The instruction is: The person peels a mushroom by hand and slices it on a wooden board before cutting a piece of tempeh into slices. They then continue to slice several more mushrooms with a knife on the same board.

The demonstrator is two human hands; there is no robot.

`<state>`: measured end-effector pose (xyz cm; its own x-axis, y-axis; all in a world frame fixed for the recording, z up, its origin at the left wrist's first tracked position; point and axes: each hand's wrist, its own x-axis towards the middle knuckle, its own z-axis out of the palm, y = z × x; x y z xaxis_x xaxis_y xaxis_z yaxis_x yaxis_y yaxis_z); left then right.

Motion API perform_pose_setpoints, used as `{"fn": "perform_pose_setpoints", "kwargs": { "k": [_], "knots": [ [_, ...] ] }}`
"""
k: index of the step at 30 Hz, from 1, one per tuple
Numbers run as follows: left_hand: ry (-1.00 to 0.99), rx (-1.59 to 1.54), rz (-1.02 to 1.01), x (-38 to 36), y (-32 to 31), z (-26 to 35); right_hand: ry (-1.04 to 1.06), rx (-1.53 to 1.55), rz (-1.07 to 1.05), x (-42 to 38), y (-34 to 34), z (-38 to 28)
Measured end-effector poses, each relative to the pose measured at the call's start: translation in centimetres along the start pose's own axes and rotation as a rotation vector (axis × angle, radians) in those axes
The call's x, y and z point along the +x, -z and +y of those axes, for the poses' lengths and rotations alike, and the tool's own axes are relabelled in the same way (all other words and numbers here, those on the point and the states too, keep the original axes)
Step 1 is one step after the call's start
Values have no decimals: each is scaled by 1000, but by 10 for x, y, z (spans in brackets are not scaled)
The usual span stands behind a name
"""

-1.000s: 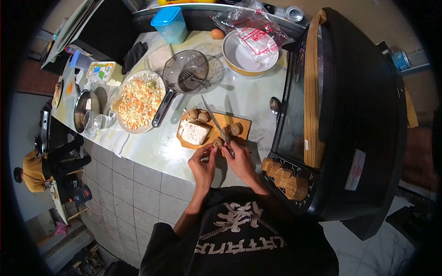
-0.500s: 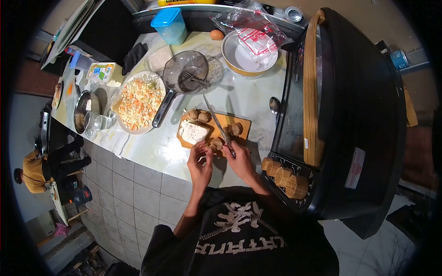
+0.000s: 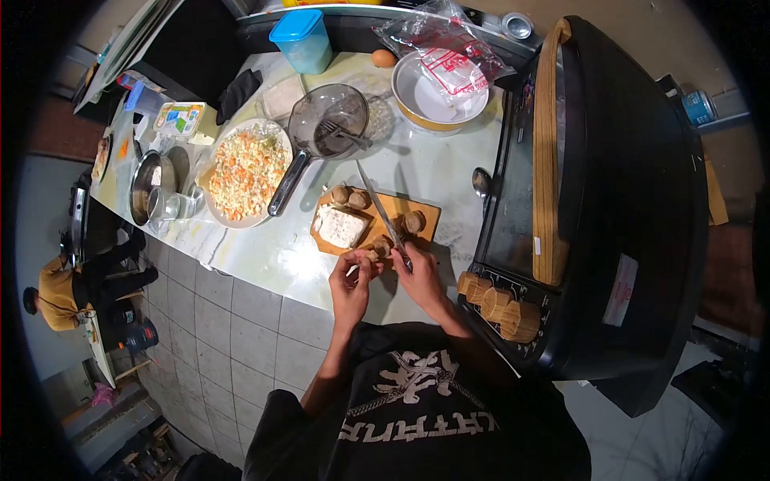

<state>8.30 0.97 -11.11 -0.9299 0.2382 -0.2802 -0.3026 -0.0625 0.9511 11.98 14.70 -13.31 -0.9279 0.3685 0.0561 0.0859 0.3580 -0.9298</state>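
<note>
On the wooden cutting board [image 3: 419, 211] lie a white crumbly block [image 3: 342, 229], like tofu, and several brown meatballs [image 3: 414, 222], at least one of them cut. My right hand [image 3: 420, 282] is closed around the handle of a knife [image 3: 378, 205], its long blade pointing up and left across the board. At the board's near edge, my left hand [image 3: 350, 282] pinches a small brown meatball piece [image 3: 372, 256] between thumb and fingers. Another cut brown piece [image 3: 382, 244] rests just beyond those fingertips.
Left of the board stand a plate of chopped vegetables [image 3: 249, 172] and a dark pan [image 3: 329, 120] holding a fork [image 3: 343, 133]. A white bowl [image 3: 413, 88] with a plastic bag sits behind. A black oven [image 3: 626, 200] borders the right side. Another person [image 3: 60, 297] is far left.
The small meatball piece now shows raised between my left fingertips, which have come slightly up and right. My right hand keeps its hold on the knife. The whole view has shifted slightly.
</note>
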Motion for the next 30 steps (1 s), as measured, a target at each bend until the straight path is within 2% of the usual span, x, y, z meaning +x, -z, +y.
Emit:
{"fn": "perform_pose_setpoints", "kwargs": {
  "k": [2, 14, 16, 24, 27, 30],
  "knots": [
    [3, 120, -2, -1, -2, 3, 29, -30, 8, 0, -2, 3],
    [33, 188, 44, -1, -13, 2, 46, -24, 20, -1, -3, 6],
    [13, 207, 48, -1, -12, -1, -34, -2, -33, 0, 1, -3],
    [19, 281, 93, -1, -17, 2, 13, -18, 15, 1, 1, -1],
    [8, 320, 114, 0, -18, 1, -6, -9, 13, 1, 3, -6],
    [-91, 474, 117, 0, -17, 1, -31, -9, 2, 1, 4, -8]
  ]
}}
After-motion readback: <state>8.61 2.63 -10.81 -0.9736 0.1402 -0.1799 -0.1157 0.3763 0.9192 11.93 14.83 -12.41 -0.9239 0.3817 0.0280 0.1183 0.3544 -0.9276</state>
